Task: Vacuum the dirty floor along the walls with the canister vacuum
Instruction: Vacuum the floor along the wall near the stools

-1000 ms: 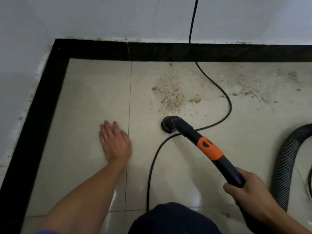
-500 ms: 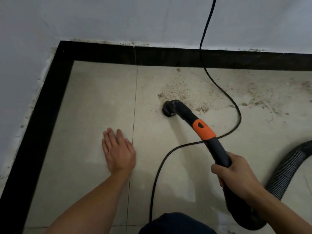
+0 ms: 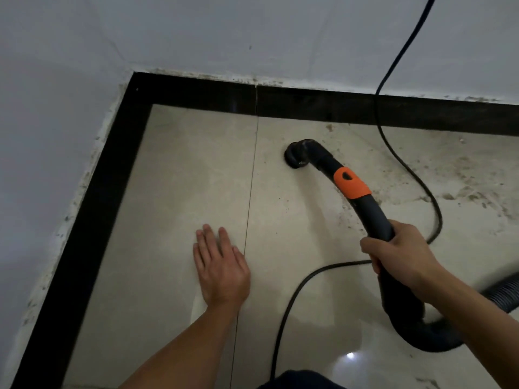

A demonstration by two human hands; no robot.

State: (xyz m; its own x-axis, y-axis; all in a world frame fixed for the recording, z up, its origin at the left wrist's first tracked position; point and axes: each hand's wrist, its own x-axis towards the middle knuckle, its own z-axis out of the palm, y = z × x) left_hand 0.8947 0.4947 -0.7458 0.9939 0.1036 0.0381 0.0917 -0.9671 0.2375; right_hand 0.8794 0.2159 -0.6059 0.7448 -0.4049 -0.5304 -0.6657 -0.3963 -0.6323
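Standing behind the person here: closest to me the left hand [image 3: 222,270] is spread flat, fingers straight, propping them up on the glossy beige tile floor [image 3: 182,192], holding nothing. The right hand [image 3: 398,254] is wrapped tight around the black curved vacuum handle [image 3: 376,220], with the ribbed dark hose [image 3: 502,293] trailing off to the right; the canister itself isn't in sight. The thin black power cord [image 3: 292,299] snakes under that handle, loops round and climbs the white wall [image 3: 252,37]. Past the orange plastic collar [image 3: 351,183], the small round black nozzle [image 3: 297,157] sits down on the tile just short of the black border strip [image 3: 309,105]. The gritty brown dirt patch [image 3: 463,192] lies off to the right, on the other side of the cord. That's my worry, honestly: sweep right and the nozzle will likely catch the cord or drag it through the grit. Could also slip on that propping palm.
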